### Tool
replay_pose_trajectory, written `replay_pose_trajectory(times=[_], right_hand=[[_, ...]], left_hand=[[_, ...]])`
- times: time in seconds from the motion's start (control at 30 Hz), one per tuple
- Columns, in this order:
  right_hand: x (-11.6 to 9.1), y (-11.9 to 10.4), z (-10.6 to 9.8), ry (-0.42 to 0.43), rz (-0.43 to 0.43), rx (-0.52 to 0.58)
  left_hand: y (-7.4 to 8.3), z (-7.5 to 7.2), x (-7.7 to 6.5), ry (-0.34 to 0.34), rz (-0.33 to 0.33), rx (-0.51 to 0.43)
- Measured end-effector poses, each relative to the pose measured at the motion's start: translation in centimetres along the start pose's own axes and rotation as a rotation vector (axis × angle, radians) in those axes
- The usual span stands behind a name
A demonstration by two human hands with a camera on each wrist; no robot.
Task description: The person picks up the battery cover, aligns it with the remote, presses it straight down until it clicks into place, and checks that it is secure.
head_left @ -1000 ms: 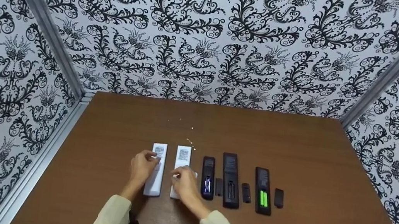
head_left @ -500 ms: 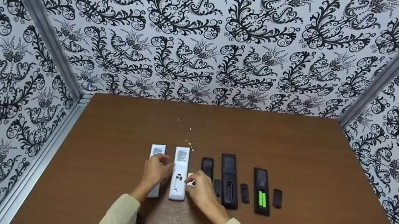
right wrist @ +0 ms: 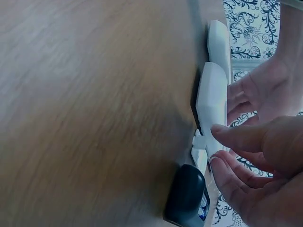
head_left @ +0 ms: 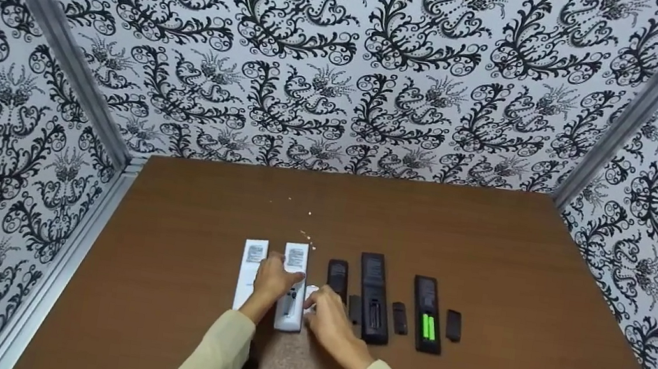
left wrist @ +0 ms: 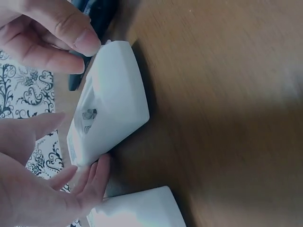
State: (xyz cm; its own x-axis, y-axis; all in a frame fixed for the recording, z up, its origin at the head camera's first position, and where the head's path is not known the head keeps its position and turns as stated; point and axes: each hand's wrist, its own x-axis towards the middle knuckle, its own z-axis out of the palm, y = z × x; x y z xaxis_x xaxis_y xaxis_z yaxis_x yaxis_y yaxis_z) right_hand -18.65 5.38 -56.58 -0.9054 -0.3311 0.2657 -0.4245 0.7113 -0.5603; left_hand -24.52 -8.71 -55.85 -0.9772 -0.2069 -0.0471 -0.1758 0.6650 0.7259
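Observation:
My left hand (head_left: 275,280) is over the upper part of a white remote control (head_left: 288,322). Its relaxed fingers touch or lie close along the remote's left side, with the thumb apart, as the left wrist view shows. The remote lies back up, its battery compartment (left wrist: 89,114) uncovered with metal contacts visible. To its right, my right hand (head_left: 332,323) hovers with thumb and fingertips apart and nothing visible between them. A small white battery cover (right wrist: 199,147) lies just beyond those fingertips. Another white remote (head_left: 248,276) lies left of my left hand.
Right of my hands lie a small black remote (head_left: 338,272), partly hidden, a longer black remote (head_left: 374,297) and one with green batteries (head_left: 428,327). Black covers (head_left: 399,318) lie beside them. White specks (head_left: 307,236) dot the brown table (head_left: 203,205); patterned walls enclose it.
My left hand has moved right, from the left white remote to the middle one. My right hand has shifted right off the middle remote, uncovering its battery compartment.

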Motion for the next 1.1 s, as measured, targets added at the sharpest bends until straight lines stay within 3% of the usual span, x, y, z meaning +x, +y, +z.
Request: replay_pose_trajectory(times=[0.17,0.33,0.63,0.9,1.1], right_hand=[[0.0,-0.3,0.4,0.012,-0.037,-0.039],[0.2,-0.2,0.7,0.058,-0.06,-0.073],[0.2,-0.2,1.3,0.009,0.047,-0.042],[0.5,-0.2,1.5,0.011,0.05,-0.092],[0.2,-0.3,1.6,0.003,0.05,-0.069]], left_hand=[[0.4,0.4,0.0,0.029,-0.026,0.086],[0.8,0.7,0.2,0.034,-0.022,0.082],[0.8,0.6,0.3,-0.011,-0.074,0.04],[0.7,0.3,0.5,-0.078,-0.062,0.028],[-0.2,0.0,0.8,-0.054,-0.001,-0.016]])
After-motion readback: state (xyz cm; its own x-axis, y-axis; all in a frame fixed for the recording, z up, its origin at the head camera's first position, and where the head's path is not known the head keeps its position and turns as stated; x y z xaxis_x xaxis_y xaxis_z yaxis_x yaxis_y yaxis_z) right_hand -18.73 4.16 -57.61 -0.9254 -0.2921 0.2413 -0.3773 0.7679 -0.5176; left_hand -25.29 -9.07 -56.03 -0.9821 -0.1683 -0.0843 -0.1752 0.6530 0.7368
